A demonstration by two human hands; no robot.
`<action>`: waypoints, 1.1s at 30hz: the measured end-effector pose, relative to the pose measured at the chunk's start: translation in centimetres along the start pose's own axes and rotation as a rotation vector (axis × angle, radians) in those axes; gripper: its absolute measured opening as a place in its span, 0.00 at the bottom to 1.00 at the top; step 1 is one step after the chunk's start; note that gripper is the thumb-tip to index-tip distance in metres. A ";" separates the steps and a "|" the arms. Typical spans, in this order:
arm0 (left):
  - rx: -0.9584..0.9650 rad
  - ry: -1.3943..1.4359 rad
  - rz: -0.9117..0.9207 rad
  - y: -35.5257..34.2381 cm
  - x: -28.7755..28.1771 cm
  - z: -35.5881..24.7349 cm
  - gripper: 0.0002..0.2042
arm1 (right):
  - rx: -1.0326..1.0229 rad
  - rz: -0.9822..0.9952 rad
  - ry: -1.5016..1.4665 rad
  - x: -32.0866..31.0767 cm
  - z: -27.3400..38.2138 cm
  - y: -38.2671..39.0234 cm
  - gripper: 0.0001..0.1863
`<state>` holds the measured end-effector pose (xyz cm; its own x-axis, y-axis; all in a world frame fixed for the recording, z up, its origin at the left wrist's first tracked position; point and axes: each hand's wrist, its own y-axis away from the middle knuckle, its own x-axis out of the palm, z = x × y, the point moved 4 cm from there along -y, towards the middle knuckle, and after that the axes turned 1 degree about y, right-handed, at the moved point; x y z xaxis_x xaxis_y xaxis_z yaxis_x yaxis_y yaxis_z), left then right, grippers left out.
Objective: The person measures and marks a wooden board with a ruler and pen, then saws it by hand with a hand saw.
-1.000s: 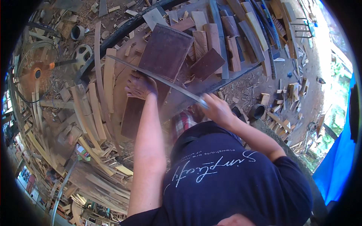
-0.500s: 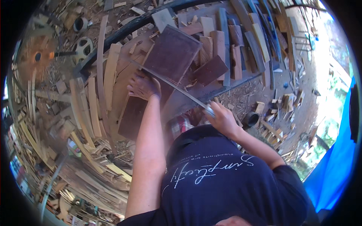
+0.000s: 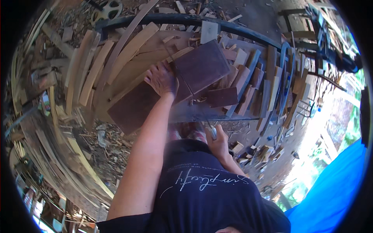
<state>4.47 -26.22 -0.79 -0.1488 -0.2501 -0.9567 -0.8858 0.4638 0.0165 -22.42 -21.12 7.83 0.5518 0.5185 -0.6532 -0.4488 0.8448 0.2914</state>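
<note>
thin saw (image 3: 186,82) drawn back, dark brown board (image 3: 134,108)

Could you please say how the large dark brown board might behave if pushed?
The large dark brown board is probably stiff, looking thick and straight. It may feel heavy, being broad, and seems unlikely to roll, lying flat.

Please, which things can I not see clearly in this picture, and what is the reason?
In the head view:
Thin blade: its cutting edge is too small to make out.
Handle: mostly hidden by the right hand.
Dark board: partly covered by the left hand and forearm.
Blue sheet: cut off by the lower edge and dark rim.
</note>
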 end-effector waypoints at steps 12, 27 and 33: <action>-0.022 0.038 0.003 0.3 1.0 0.1 0.16 | 0.044 0.031 -0.023 0.7 -1.5 -0.1 0.11; 0.014 0.033 -0.017 0.2 0.4 0.1 0.16 | 0.104 -0.001 0.013 -0.6 -5.9 5.7 0.11; 0.070 0.022 -0.031 1.0 1.7 -1.0 0.15 | 0.069 0.010 -0.085 3.1 -0.1 -7.4 0.11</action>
<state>2.88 -27.03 -2.09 -0.1323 -0.2836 -0.9498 -0.8571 0.5140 -0.0341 -17.45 -25.72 3.56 0.6062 0.5341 -0.5893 -0.4067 0.8449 0.3474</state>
